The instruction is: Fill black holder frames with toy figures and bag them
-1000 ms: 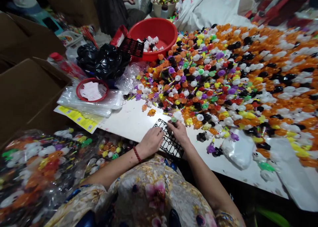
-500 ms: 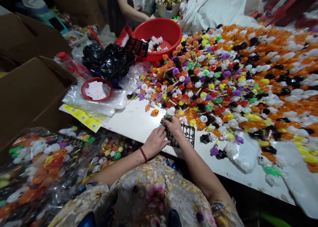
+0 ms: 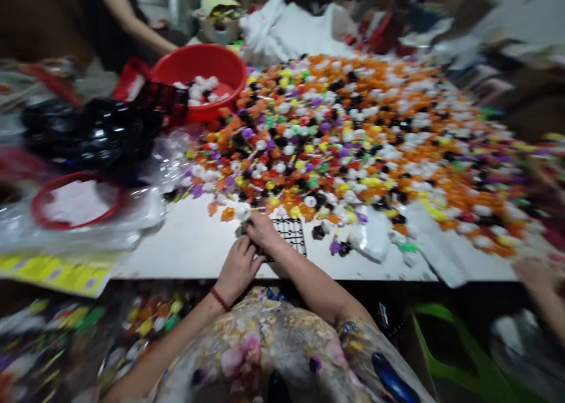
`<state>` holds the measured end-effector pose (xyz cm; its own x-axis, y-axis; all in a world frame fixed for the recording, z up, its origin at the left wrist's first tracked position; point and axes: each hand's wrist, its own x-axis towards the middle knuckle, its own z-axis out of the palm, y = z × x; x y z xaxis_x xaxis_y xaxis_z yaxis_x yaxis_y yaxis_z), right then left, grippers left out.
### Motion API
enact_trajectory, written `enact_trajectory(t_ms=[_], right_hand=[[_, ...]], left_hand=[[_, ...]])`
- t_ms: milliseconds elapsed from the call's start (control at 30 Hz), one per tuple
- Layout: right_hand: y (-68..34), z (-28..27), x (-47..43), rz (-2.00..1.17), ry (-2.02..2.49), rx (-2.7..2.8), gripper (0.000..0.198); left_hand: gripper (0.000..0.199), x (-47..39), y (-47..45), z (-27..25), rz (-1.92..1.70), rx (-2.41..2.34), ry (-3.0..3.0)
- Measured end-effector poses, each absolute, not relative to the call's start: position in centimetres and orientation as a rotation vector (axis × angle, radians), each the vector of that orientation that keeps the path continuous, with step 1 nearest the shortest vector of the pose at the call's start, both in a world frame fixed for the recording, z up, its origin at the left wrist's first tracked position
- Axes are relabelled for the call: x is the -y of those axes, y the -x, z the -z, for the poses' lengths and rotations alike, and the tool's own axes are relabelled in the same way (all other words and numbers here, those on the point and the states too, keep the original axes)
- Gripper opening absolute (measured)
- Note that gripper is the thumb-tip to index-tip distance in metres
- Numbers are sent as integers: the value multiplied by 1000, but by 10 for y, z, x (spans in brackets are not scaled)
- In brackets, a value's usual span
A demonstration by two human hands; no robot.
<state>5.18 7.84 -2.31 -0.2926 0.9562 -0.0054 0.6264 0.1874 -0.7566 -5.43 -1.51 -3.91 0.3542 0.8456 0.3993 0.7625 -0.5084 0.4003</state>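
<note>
A black plastic grid tray (image 3: 293, 233) lies at the near edge of the white table, its left end covered by my hands. My left hand (image 3: 241, 265) is curled at that end, thumb and fingers closed on the tray. My right hand (image 3: 263, 232) reaches across from the right, with its fingertips pinched at a small white toy (image 3: 242, 212). Blur hides the exact grip. Beyond the fingers sits a small orange toy figure (image 3: 227, 214). To the right of the tray lie a black toy (image 3: 318, 232) and a purple one (image 3: 335, 246).
A large heap of small colourful toys (image 3: 309, 150) spreads behind the tray. At the back left stands a red basin (image 3: 229, 79) with white toys inside. A red basket (image 3: 42, 215) of white slips rests on plastic bags. Another person's hand (image 3: 536, 273) shows at right.
The view has swung right, so the table sits further left. My right fingertips and the white toy have shifted slightly left relative to the orange toy. Both hands stay at the tray.
</note>
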Motion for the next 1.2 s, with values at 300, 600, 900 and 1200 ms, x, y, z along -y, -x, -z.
enact_trajectory(t_ms=[300,600,900,1200], right_hand=[[-202,-7,-85,-449,1615,1513,22],[-389,-35,-99,56,2192,1076,14],[-372,-29,-95,39,2070,1212,14],[-296,-34,-44,-528,1413,813,34]], left_hand=[[35,-2,56,58,-1033,-1395,-2609],[40,-6,57,62,-1111,-1400,-2527],[32,-1,64,58,-1208,-1551,-2355],[25,-2,64,58,-1211,-1514,-2339]])
